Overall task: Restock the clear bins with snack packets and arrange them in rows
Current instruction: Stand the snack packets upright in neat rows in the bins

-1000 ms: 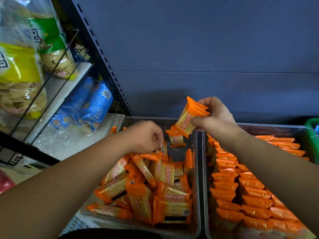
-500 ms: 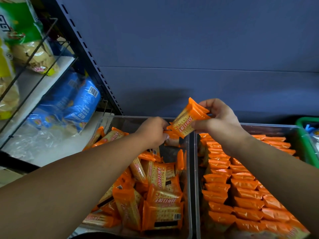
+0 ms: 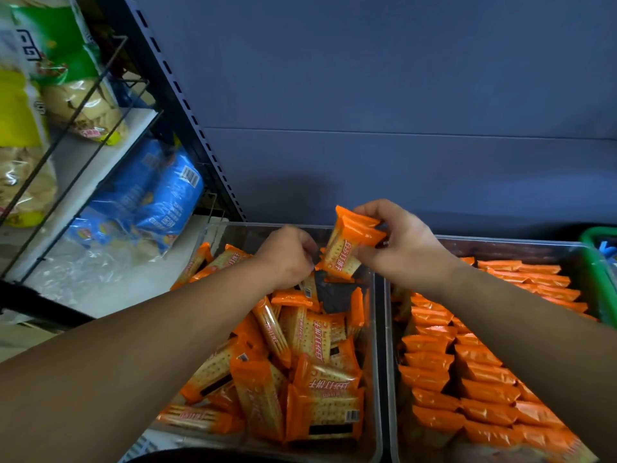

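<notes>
My right hand (image 3: 404, 252) grips a small stack of orange cracker packets (image 3: 347, 248), tilted, above the back of the left clear bin (image 3: 379, 329). My left hand (image 3: 287, 255) hovers just left of that stack with its fingers curled away from me. Whether it pinches a packet is hidden. Under it, the left bin holds a jumbled heap of the same orange packets (image 3: 310, 379). In the right clear bin (image 3: 500, 242), orange packets (image 3: 450, 372) stand on edge in neat rows; my right forearm covers part of them.
Blue snack bags (image 3: 160, 202) lie on a white shelf at the left, behind a black slotted upright (image 3: 187, 105). Above them, a wire rack carries yellow and green chip bags (image 3: 76, 95). A green basket rim (image 3: 597, 235) sits at the far right. Behind the bins is a blue-grey panel.
My left hand rose from the heap up to the stack in my right hand, then drew slightly back. The right hand's stack now stands more upright. My view shifted a little.
</notes>
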